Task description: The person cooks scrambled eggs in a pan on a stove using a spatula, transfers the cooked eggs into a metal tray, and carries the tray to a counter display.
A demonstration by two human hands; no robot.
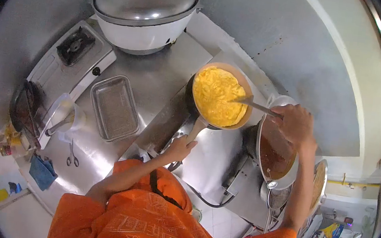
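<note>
A round pan (249,86) with a light rim holds a yellow egg layer (216,96) that covers most of its base. My left hand (179,149) is closed round the pan's pale handle (196,131), on the near side. From the right, my right hand (295,124) grips a metal spatula (262,107), whose blade rests at the right part of the egg. Just below my right hand stands a large pot (277,152) of reddish-brown liquid.
A big lidded cooker (139,31) stands at the back left, beside a portable stove (78,50). Nearer are a metal tray (115,108), a clear plastic container (73,119), scissors (72,156) and a blue cloth (42,172). A wall rises behind the pan.
</note>
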